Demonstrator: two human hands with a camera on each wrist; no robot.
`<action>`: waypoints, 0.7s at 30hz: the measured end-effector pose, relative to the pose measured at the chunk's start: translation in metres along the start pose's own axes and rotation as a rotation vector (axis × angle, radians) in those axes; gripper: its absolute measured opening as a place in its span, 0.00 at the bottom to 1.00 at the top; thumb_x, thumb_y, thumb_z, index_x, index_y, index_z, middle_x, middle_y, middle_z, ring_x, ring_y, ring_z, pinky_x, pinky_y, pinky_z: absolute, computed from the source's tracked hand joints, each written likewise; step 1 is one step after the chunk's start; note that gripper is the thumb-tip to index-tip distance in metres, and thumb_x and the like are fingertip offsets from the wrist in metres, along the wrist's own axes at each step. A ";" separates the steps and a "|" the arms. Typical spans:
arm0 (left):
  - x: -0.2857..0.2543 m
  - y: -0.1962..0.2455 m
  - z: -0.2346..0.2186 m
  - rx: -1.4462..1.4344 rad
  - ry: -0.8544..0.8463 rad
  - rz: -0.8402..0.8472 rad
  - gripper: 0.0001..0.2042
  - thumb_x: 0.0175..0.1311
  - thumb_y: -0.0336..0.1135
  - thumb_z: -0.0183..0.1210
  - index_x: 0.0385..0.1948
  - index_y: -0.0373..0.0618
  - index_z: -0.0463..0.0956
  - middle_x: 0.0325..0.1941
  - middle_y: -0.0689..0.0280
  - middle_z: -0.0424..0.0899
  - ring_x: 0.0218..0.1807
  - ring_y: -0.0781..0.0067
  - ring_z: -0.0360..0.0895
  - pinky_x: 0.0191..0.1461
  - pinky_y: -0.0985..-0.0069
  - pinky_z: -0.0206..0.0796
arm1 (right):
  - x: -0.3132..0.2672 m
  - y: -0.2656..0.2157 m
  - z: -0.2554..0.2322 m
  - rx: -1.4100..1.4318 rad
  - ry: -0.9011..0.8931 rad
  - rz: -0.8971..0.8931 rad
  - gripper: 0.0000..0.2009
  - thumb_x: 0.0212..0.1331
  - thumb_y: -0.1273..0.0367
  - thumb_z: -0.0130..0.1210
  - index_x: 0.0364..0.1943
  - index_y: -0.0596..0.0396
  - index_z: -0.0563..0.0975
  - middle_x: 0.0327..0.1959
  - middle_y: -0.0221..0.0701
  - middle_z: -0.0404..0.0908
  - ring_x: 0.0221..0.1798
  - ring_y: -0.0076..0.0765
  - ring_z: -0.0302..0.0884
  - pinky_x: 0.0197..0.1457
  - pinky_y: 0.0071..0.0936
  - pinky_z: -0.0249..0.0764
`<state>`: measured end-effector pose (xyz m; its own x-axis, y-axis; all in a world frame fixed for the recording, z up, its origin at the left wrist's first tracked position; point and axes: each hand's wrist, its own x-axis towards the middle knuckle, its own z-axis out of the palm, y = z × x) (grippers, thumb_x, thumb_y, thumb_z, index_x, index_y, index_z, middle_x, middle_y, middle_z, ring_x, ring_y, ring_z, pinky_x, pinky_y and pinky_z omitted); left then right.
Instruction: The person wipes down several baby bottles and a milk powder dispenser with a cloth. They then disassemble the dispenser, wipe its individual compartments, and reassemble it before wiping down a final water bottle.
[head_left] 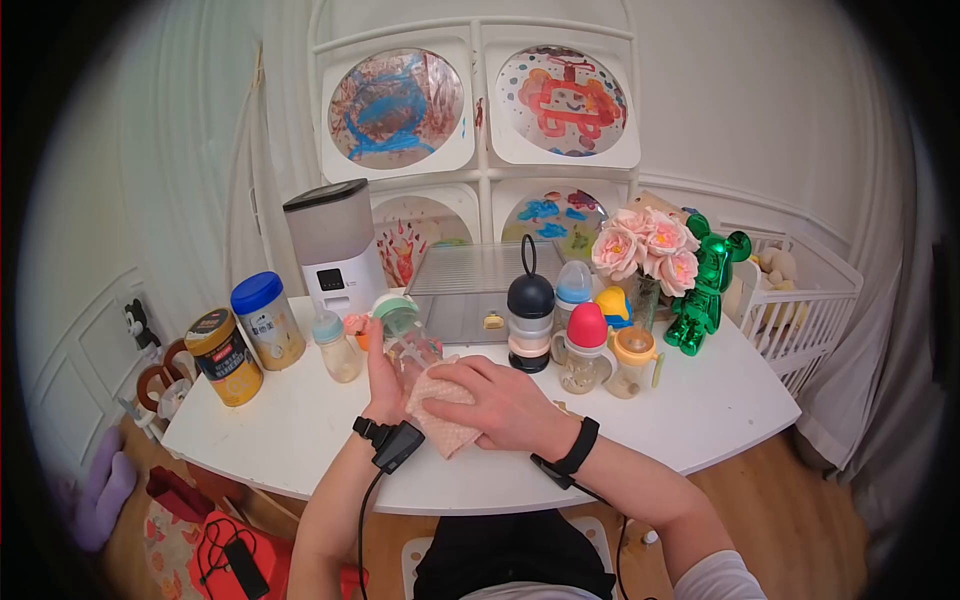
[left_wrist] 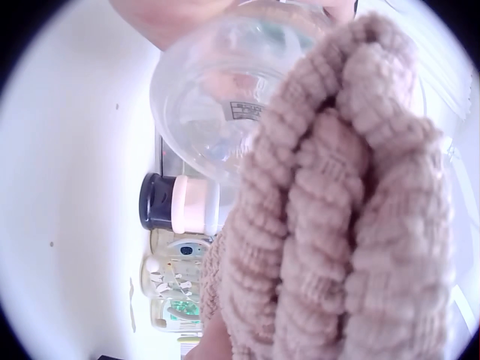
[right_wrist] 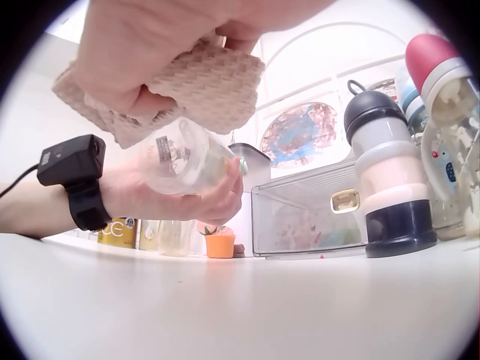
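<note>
A clear bottle (head_left: 412,358) with a green top is held tilted above the table by the left hand (head_left: 384,380), whose fingers lie around it. The right hand (head_left: 497,402) grips a pink textured cloth (head_left: 447,412) against the bottle's base end. In the right wrist view the cloth (right_wrist: 202,86) hangs bunched under the right hand (right_wrist: 161,45), touching the bottle (right_wrist: 184,159), while the left hand (right_wrist: 150,199) supports it from below. Folds of the cloth (left_wrist: 322,217) fill much of the left wrist view beside the bottle (left_wrist: 217,97).
On the white table (head_left: 700,425) stand a small bottle (head_left: 337,350), two canisters, a dispenser (head_left: 335,250), and a clear box (head_left: 460,290). To the right are a stacked container (head_left: 529,325), several bottles, pink flowers (head_left: 645,245) and a green bear figure (head_left: 707,285).
</note>
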<state>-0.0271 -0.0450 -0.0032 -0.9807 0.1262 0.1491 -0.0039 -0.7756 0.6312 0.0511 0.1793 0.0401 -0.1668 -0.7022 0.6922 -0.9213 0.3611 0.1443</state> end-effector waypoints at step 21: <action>-0.010 0.008 0.015 -0.059 -0.105 0.145 0.33 0.81 0.66 0.40 0.63 0.42 0.70 0.52 0.54 0.83 0.54 0.56 0.81 0.59 0.57 0.76 | -0.023 0.024 0.027 -0.069 -0.068 0.480 0.19 0.50 0.72 0.64 0.49 0.42 0.83 0.55 0.29 0.82 0.54 0.43 0.82 0.49 0.40 0.83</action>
<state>-0.0144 -0.0433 0.0122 -0.9461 0.0714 0.3158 0.1218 -0.8251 0.5517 0.0240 0.1879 0.0084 -0.5915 -0.4840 0.6449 -0.7099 0.6919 -0.1318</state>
